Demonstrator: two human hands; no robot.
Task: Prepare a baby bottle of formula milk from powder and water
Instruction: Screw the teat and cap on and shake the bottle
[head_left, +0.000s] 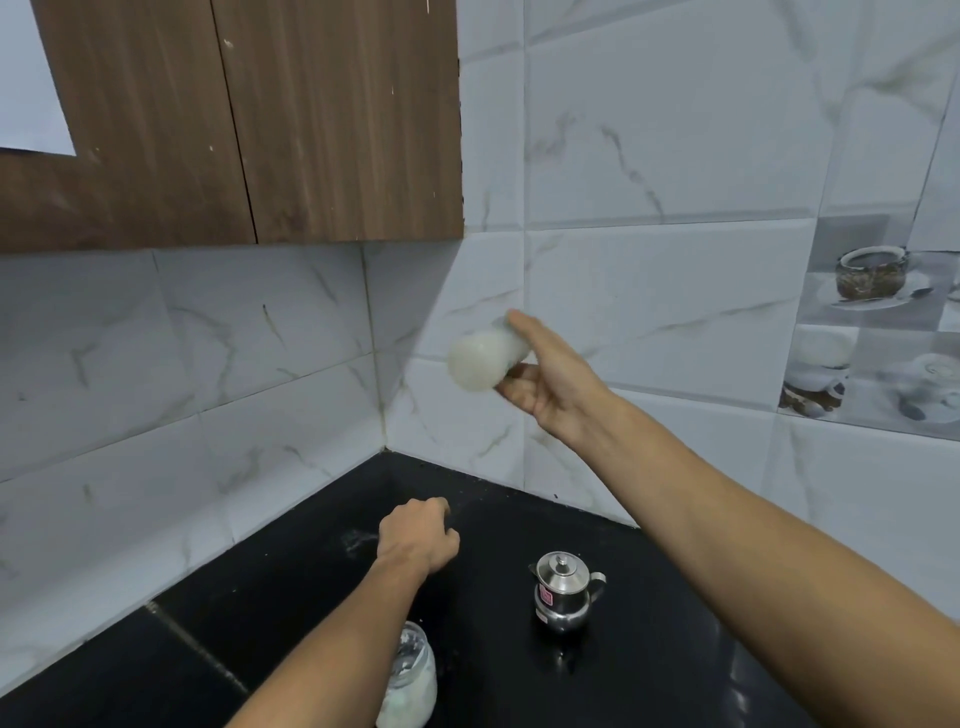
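**Up in the right grip: bottle filled and at the mixing stage**

High in the right grip, well above the surface, is the baby bottle. It lies nearly on its side with its base pointing away from the palm, and the fingers and thumb are clamped round its upper half. The bottle is blurred and looks milky white all through, so powder and water are probably both in. The tilt suggests shaking. Its top is hidden inside the grip, so I cannot tell whether a teat or cap is fitted.

Far below that grip, the left grip sits low over the surface with its fingers curled under; nothing shows in them. Just beyond its knuckles lies a faint dusting of spilled powder. Under the left forearm stands 1 glass powder jar with no lid visible. To the right of the left grip, 1 small steel pot stands with its lid on.

Measuring and pouring look done. What seems left is to finish mixing, close the jar and wipe up the spill.
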